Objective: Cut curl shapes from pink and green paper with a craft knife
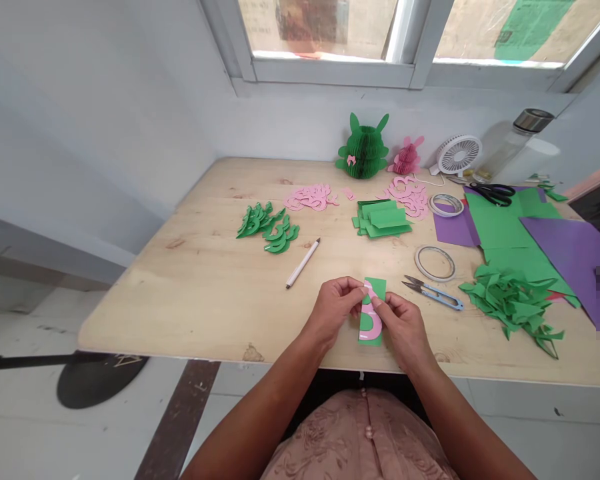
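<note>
Near the table's front edge, a folded-looking green paper strip (379, 288) stands upright between my hands. On it lies a curved pink paper cutout (375, 327), its left side flush with the strip's left edge. My left hand (334, 305) pinches the upper left of both papers. From the right, my right hand (403, 325) grips them with the thumb pressed on the pink cutout. Beside my right hand lie blue-handled thread snips (437, 295) with the blades pointing left. A white pen (303, 264) rests beyond my left hand.
Green cutouts (279, 235), pink cutouts (311, 197) and folded green strips (383, 220) lie farther back. Tape rolls (446, 205), black scissors (494, 194) and green scraps (510, 300) are at the right. Paper rabbits (364, 153), a fan (459, 155) and a bottle (505, 147) line the wall.
</note>
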`<state>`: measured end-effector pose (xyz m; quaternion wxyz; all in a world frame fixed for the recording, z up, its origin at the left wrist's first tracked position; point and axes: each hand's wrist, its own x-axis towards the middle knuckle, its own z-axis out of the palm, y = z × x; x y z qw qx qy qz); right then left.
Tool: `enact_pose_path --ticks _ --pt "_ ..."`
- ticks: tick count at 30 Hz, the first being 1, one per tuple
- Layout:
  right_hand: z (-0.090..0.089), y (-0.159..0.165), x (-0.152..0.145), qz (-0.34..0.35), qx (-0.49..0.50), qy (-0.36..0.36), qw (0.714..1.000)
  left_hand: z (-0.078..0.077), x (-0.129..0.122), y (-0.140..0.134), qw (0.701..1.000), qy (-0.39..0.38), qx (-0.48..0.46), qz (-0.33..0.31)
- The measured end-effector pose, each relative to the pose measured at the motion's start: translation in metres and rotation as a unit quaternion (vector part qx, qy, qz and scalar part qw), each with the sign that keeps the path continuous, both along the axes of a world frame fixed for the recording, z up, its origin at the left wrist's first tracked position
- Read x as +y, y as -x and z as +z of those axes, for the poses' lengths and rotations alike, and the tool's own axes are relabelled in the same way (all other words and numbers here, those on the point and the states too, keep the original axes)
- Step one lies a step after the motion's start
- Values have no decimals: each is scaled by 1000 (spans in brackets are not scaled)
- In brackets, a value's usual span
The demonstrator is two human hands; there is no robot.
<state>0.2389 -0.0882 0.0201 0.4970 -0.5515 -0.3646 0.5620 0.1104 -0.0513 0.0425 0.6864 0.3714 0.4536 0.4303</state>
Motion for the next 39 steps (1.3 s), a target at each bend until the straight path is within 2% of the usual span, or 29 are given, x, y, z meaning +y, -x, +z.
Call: enact_pose_path --ticks 13,22,30,39 --pt "4 1 -1 -4 -14 -3 1000 0 -2 0 1000 10 -8 2" --pt "5 0 -2 -4 27 6 1000 0 -1 0 1000 17 -14 -6" --pt "-2 -2 -3 -2 40 1 999 -3 -1 3 999 20 -8 -31" --pt "-2 -6 -2 -13 -22 -5 1000 -4 -1 5 1000 -3 29 10"
